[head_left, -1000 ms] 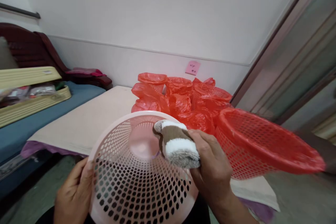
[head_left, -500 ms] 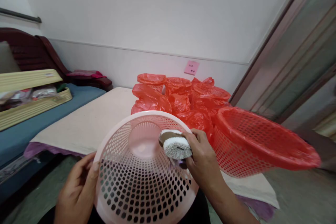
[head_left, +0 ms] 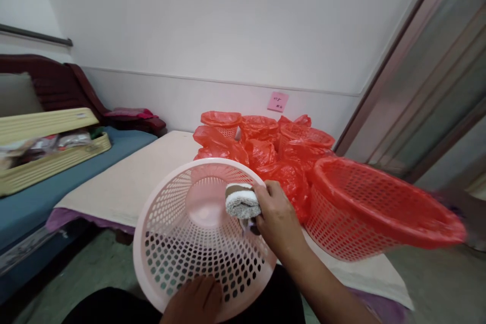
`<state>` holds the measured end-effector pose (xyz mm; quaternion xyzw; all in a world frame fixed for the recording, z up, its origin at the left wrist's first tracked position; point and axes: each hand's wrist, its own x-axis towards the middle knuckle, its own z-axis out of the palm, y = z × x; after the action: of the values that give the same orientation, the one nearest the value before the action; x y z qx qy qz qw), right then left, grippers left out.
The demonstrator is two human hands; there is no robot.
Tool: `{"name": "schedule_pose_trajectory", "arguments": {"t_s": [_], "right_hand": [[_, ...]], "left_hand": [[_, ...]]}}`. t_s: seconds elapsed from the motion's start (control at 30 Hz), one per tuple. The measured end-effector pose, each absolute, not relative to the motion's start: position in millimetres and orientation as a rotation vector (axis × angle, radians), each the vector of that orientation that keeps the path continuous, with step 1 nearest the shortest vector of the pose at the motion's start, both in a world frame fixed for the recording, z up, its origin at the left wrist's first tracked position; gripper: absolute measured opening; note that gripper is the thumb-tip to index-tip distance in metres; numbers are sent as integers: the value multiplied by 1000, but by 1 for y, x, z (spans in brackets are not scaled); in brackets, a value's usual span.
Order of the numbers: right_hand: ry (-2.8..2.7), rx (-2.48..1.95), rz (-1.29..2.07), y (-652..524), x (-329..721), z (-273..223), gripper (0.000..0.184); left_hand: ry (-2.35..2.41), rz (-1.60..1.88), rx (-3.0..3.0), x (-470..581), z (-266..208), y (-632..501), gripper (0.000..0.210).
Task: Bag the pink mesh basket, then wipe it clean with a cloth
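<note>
A pale pink plastic basket (head_left: 155,202) with a perforated wall is tilted in front of me, its mouth facing me. My right hand (head_left: 275,215) is closed at its upper right rim, pinching a rolled terry cloth bundle (head_left: 243,205), white and grey with a brown strip. The bundle hangs just inside the mouth; something small, dark and purplish shows under it. My left hand (head_left: 197,301) reaches over the near rim, fingers curled against the basket's lower inside; its fingertips are partly hidden.
A large red basket (head_left: 353,212) lined with red plastic stands at the right. Behind are several red baskets and bags (head_left: 266,147) on a cream-covered surface (head_left: 132,177). A yellow case (head_left: 56,162) holding packages lies on the blue bed at left. A pink note (head_left: 278,102) sticks to the wall.
My left hand has moved from the basket's left rim to its near rim. My right hand and the cloth bundle have shifted slightly left with the basket.
</note>
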<state>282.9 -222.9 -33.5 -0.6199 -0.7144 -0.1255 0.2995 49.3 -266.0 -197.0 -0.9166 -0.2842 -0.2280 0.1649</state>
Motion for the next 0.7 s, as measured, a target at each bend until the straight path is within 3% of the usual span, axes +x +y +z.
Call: {"name": "schedule_pose_trajectory", "arguments": {"t_s": [0.2, 0.33, 0.47, 0.7], "right_hand": [[-1802, -1347, -208, -221, 283, -56, 45], [-1583, -1122, -135, -226, 289, -60, 31], [-1116, -1041, 200, -240, 298, -66, 28], [-407, -1235, 592, -257, 316, -160, 44]], "left_hand": [[-763, -655, -2611, 30, -182, -250, 39], [-753, -706, -2615, 25, -133, -253, 30], [-839, -851, -2526, 24, -96, -248, 26], [-1561, -773, -2440, 4, -84, -208, 32]]}}
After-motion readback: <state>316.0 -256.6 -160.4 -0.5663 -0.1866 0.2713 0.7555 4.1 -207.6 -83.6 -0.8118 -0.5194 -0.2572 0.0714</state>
